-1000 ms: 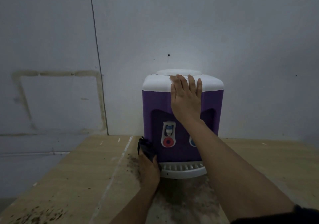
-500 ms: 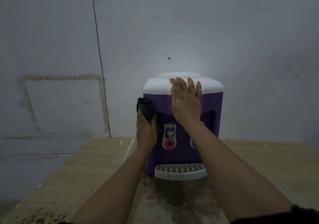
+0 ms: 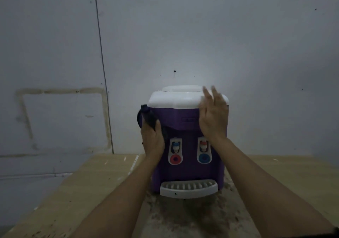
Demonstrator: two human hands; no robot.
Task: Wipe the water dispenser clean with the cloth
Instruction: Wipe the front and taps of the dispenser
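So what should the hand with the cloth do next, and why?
Probably rub the cloth down the purple side of the water dispenser. The left hand grips it at the upper left corner, just under the white lid, while the right hand steadies the other side.

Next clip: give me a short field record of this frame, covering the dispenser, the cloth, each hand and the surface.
dispenser: purple water dispenser with white top, upright on the table, red and blue taps facing the camera
cloth: dark cloth against the dispenser's upper left side
left hand: left hand grips the cloth
right hand: right hand, fingers straight, at the upper right front; blurred, contact unclear
surface: wooden table, dirty in front of the drip tray
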